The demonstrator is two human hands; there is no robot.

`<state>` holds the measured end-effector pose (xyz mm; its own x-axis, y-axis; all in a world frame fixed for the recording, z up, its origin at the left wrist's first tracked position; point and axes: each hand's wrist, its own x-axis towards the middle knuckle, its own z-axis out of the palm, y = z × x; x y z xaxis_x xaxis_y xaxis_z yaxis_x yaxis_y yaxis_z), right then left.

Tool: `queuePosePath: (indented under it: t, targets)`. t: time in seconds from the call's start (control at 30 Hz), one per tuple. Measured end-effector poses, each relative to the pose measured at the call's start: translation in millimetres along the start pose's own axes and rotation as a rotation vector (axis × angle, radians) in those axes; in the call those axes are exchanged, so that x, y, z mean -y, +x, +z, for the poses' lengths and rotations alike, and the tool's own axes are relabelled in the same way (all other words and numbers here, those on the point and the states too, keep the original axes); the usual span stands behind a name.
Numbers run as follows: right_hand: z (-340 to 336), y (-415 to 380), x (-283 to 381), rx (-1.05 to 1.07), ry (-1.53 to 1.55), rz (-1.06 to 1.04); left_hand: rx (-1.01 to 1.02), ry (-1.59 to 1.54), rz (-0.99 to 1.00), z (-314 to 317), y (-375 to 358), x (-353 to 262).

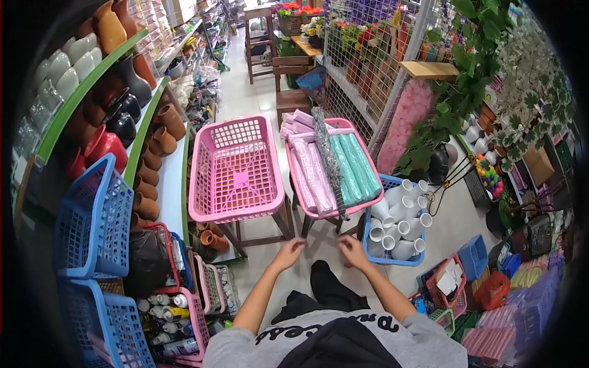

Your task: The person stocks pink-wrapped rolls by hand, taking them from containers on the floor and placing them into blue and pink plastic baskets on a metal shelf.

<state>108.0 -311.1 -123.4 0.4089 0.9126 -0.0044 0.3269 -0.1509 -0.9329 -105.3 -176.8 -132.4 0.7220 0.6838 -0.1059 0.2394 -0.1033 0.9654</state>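
My left hand (289, 253) hangs in the air in front of the stools, fingers loosely bent, nothing seen in it. Level with it, my right hand (352, 251) is also loosely bent and holds nothing visible, just short of the pink basket's front edge. That filled pink basket (294, 179) stands on a stool with pink plastic-wrapped bundles (311, 172), green wrapped bundles (355, 170) and a silvery-grey tinsel-like strand (324, 153) across them. Left of it, an empty pink basket (279, 184) rests on another wooden stool (283, 222). Neither hand touches a basket.
A blue basket (392, 261) of white vases (402, 205) stands on the floor at right. Shelves of clay pots (145, 205) and stacked blue baskets (92, 270) line the left. A wire rack (359, 73) and wooden chair (292, 99) stand farther back.
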Motion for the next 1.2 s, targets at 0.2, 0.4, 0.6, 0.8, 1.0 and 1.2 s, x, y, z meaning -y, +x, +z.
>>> queuePosePath:
  t: [0.2, 0.4, 0.6, 0.8, 1.0, 1.2]
  targets:
    - [-30.6, 145.4, 65.7, -0.205, -0.114, -0.212, -0.307, 0.064, 0.186, 8.3, 142.8, -85.1]
    - [-27.3, 211.8, 39.8, -0.098, -0.419, -0.177, -0.471, 0.546, -0.054, 14.9, 212.0, -52.2]
    - [-24.8, 220.1, 31.3, -0.079, -0.395, -0.129, -0.472, 0.597, -0.308, 7.9, 221.4, -83.3]
    - [-60.1, 226.2, 14.8, 0.042, 0.259, 0.248, -0.293, -0.085, -0.327, -11.2, 230.8, -65.1]
    - [-101.7, 181.3, 21.5, 0.16, 0.814, 0.475, -0.31, -0.57, -0.244, -23.1, 243.3, -83.5]
    - [-120.7, 165.6, 56.3, 0.011, 0.499, 0.168, -0.299, -0.88, -0.117, -44.6, 267.0, -130.3]
